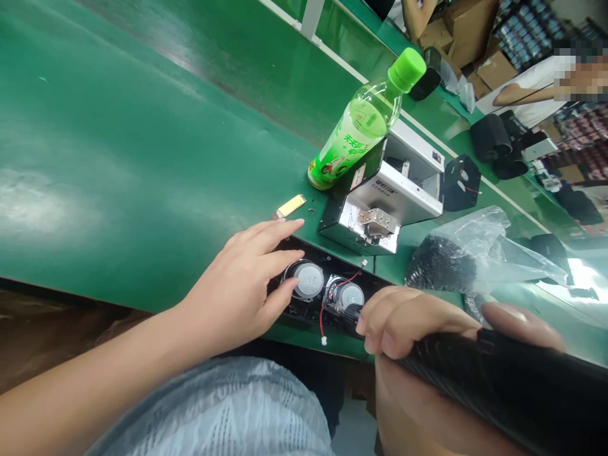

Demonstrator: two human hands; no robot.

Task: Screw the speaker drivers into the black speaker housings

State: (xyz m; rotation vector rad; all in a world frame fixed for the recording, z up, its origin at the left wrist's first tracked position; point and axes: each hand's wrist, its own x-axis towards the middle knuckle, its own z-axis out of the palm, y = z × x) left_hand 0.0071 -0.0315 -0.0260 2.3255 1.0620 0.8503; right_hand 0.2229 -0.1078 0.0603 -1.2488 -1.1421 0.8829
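left hand (237, 285) steadying black rectangular speaker panel (316, 316) with spread fingers | right hand (408, 323) clamping black ribbed plastic bar (503, 373) beside panel | hands apart

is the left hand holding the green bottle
No, the left hand rests on the speaker panel, away from the bottle.

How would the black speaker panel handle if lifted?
The black speaker panel looks like a stiff, flat strip. It probably feels heaviest around the two round speakers. Its loose red wires would likely dangle and snag.
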